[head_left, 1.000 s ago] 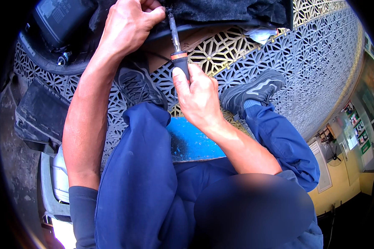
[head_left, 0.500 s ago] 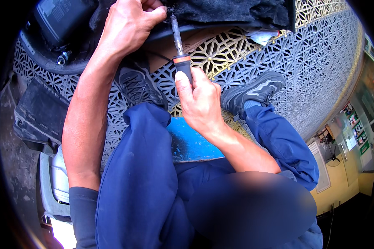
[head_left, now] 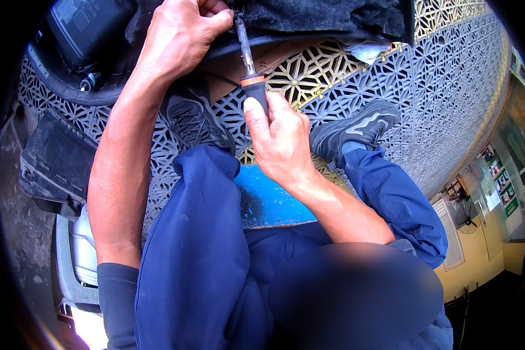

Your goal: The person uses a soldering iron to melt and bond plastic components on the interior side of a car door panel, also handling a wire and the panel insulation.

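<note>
My right hand [head_left: 281, 137] is wrapped round the black handle of a soldering iron [head_left: 248, 55], which has an orange ring and a long, stained metal shaft. The iron points away from me, its tip against a dark, fuzzy-surfaced black part [head_left: 326, 20] at the top of the view. Beside that tip, my left hand [head_left: 181, 35] is closed, thumb and fingers pinched together at the part's edge. Whatever those fingers hold is too small or hidden to make out, and the top edge of the picture cuts off some of the hand.
Black plastic pieces with a round housing [head_left: 90, 29] lie at upper left, and a black box-like part [head_left: 58, 157] below them. A blue board [head_left: 274, 198] lies between my legs. Grey and gold lattice tiles [head_left: 426, 105] cover the floor, with a white cloth [head_left: 368, 52] near the part.
The soldering iron and my right hand have shifted slightly up and left. My left hand stays in about the same place, still pinching by the tip.
</note>
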`<action>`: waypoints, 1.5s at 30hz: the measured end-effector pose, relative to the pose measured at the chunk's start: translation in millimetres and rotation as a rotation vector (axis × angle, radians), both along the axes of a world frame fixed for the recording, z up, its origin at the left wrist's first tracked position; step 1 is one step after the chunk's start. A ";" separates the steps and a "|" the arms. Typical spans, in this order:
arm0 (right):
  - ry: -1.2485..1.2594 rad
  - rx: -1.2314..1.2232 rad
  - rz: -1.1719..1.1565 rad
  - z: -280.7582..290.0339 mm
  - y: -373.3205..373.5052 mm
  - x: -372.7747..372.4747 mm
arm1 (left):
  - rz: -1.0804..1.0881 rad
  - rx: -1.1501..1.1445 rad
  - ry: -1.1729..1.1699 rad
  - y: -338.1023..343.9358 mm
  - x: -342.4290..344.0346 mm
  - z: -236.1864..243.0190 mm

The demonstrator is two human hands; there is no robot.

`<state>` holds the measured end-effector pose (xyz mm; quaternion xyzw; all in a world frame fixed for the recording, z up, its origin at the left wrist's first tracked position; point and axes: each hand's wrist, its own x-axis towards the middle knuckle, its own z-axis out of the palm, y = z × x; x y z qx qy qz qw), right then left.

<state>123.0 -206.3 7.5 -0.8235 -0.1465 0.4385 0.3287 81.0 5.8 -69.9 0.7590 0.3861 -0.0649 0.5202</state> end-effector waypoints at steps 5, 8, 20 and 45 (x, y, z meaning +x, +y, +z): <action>0.004 -0.032 0.012 -0.6 0.0 0.0 | -0.003 0.010 0.007 -0.3 1.4 2.4; 0.011 -0.041 0.010 -1.0 0.1 -0.4 | -0.007 0.016 0.013 -1.0 1.9 4.7; 0.044 -0.052 0.003 -3.2 0.1 0.3 | -0.025 -0.012 0.010 3.2 1.5 6.1; 0.006 -0.055 0.043 -9.2 -0.9 3.9 | -0.051 -0.043 -0.036 5.7 0.0 -4.1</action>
